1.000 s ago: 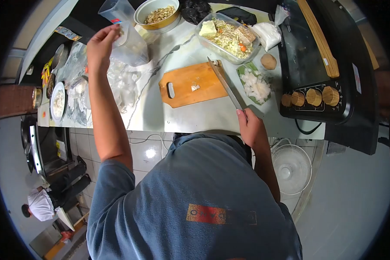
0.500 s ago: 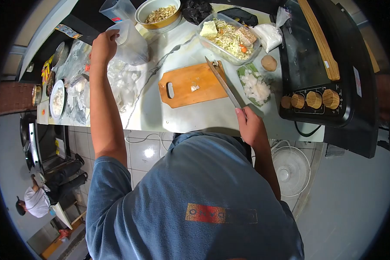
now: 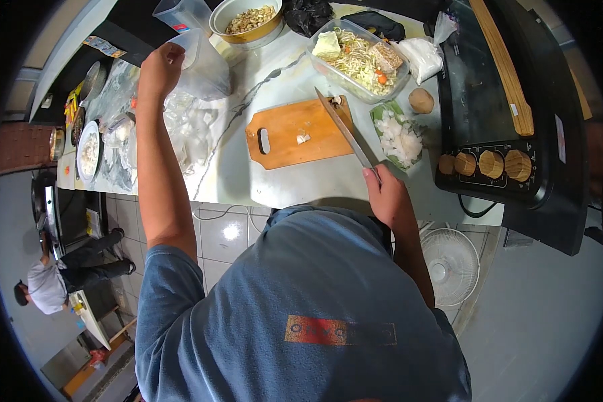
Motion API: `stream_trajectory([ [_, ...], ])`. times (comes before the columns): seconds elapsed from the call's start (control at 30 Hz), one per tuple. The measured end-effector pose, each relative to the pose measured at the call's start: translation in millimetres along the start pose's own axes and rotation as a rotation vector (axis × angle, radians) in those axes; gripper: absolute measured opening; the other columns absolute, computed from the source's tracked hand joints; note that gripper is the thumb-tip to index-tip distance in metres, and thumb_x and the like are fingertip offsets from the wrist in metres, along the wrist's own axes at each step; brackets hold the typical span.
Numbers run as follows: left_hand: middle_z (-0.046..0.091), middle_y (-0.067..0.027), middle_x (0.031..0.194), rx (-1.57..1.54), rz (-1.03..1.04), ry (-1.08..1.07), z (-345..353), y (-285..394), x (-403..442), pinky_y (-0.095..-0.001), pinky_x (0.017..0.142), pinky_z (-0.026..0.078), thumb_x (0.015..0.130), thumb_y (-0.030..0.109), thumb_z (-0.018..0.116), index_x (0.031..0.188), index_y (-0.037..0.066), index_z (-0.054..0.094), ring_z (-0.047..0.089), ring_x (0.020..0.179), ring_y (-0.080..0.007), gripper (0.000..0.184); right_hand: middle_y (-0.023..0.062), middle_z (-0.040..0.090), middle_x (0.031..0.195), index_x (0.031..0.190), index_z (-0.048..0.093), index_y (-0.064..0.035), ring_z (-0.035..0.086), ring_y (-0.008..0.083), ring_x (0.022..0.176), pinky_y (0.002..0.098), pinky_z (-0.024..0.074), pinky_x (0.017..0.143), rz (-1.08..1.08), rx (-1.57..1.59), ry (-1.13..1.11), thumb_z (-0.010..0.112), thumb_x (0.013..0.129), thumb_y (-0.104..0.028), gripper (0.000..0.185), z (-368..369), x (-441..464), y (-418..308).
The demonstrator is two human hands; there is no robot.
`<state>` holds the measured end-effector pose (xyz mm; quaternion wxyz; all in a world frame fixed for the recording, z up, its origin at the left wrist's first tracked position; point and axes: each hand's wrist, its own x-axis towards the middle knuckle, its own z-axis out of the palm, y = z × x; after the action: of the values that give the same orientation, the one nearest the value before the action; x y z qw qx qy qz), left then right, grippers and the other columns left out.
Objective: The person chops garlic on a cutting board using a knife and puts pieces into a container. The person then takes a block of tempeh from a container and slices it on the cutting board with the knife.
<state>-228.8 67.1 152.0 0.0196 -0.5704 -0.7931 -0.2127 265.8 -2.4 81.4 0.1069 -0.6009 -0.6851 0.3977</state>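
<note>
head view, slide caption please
Left hand by a translucent plastic container, right hand holding a knife over a wooden cutting board.

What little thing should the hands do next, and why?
Perhaps bring the left hand over to the cutting board for the small pale pieces, staying clear of the knife. Those pieces lie on the board, the right hand holds the knife with its blade over the board, and the left hand is away by the plastic container.
</note>
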Motion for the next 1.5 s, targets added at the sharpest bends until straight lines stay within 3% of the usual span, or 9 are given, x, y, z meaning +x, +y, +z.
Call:
stream_trajectory([
  [0.4, 0.076, -0.0134, 0.105, -0.009, -0.091, -0.026, 4, 5, -1, -0.0397, 0.088, 0.055, 0.092, 0.018, 0.065, 0.115, 0.010, 0.076, 0.073, 0.100, -0.0320, 0.026, 0.0277, 0.066, 0.081, 0.095, 0.061, -0.0010, 0.063, 0.0502, 0.085, 0.0535, 0.0488, 0.068, 0.006, 0.017, 0.029, 0.057, 0.102, -0.033, 0.033, 1, 0, 5],
  [0.6, 0.077, -0.0108, 0.101, 0.122, 0.116, 0.008, -2, -7, 4, -0.0371, 0.085, 0.055, 0.092, 0.024, 0.068, 0.112, 0.010, 0.077, 0.074, 0.096, -0.0273, 0.026, 0.0276, 0.066, 0.081, 0.095, 0.061, -0.0010, 0.064, 0.0497, 0.086, 0.0534, 0.0490, 0.069, 0.011, 0.009, 0.016, 0.057, 0.102, -0.033, 0.033, 2, -1, 5],
  [0.7, 0.077, -0.0111, 0.100, 0.178, -0.098, -0.063, -13, 25, -6, -0.0384, 0.083, 0.054, 0.091, 0.024, 0.071, 0.112, 0.012, 0.077, 0.073, 0.098, -0.0260, 0.025, 0.0274, 0.066, 0.082, 0.096, 0.062, -0.0009, 0.064, 0.0495, 0.086, 0.0534, 0.0490, 0.070, 0.027, 0.013, 0.013, 0.057, 0.102, -0.033, 0.033, 1, -1, 3],
  [0.8, 0.076, -0.0126, 0.100, 0.362, -0.134, 0.020, -13, 29, -10, -0.0400, 0.080, 0.054, 0.091, 0.028, 0.073, 0.112, 0.014, 0.077, 0.072, 0.097, -0.0269, 0.025, 0.0271, 0.066, 0.082, 0.096, 0.062, -0.0009, 0.064, 0.0495, 0.086, 0.0532, 0.0491, 0.069, 0.024, 0.007, 0.015, 0.057, 0.102, -0.033, 0.033, 1, -2, 3],
  [0.87, 0.074, -0.0103, 0.097, 0.332, 0.321, 0.518, -6, 19, -13, -0.0352, 0.073, 0.053, 0.093, 0.026, 0.072, 0.111, 0.013, 0.076, 0.070, 0.091, -0.0218, 0.023, 0.0270, 0.066, 0.082, 0.096, 0.062, -0.0008, 0.064, 0.0494, 0.086, 0.0528, 0.0492, 0.070, 0.027, 0.019, 0.015, 0.057, 0.102, -0.033, 0.033, 1, -3, 4],
  [0.9, 0.074, -0.0103, 0.097, 0.330, 0.322, 0.515, -2, 25, -18, -0.0352, 0.073, 0.053, 0.093, 0.026, 0.072, 0.111, 0.013, 0.076, 0.070, 0.091, -0.0218, 0.023, 0.0270, 0.066, 0.082, 0.096, 0.062, -0.0008, 0.064, 0.0494, 0.086, 0.0528, 0.0492, 0.070, 0.029, 0.020, 0.015, 0.057, 0.102, -0.033, 0.033, 1, -4, 4],
  [1.03, 0.071, -0.0091, 0.099, -0.430, 0.143, -0.011, 28, 91, -77, -0.0300, 0.070, 0.054, 0.088, 0.010, 0.074, 0.115, 0.006, 0.072, 0.066, 0.080, -0.0169, 0.027, 0.0272, 0.066, 0.082, 0.097, 0.062, -0.0008, 0.064, 0.0491, 0.086, 0.0525, 0.0492, 0.070, 0.039, 0.021, 0.013, 0.057, 0.102, -0.033, 0.033, 1, -5, 3],
  [1.17, 0.069, -0.0166, 0.102, -0.466, 0.204, -0.559, 91, 119, -127, -0.0386, 0.080, 0.055, 0.082, 0.004, 0.074, 0.113, 0.004, 0.071, 0.068, 0.087, -0.0316, 0.032, 0.0270, 0.066, 0.083, 0.097, 0.062, -0.0009, 0.064, 0.0491, 0.086, 0.0520, 0.0490, 0.069, 0.046, 0.024, 0.018, 0.058, 0.102, -0.034, 0.033, 3, -4, 4],
  [1.5, 0.066, -0.0160, 0.098, -0.488, 0.188, -0.537, 125, 134, -149, -0.0399, 0.081, 0.053, 0.083, 0.008, 0.075, 0.114, 0.003, 0.071, 0.066, 0.087, -0.0330, 0.031, 0.0251, 0.061, 0.075, 0.094, 0.058, 0.0011, 0.061, 0.0448, 0.071, 0.0423, 0.0471, 0.064, -0.003, 0.024, 0.042, 0.059, 0.102, -0.029, 0.032, 1, -4, 13],
])
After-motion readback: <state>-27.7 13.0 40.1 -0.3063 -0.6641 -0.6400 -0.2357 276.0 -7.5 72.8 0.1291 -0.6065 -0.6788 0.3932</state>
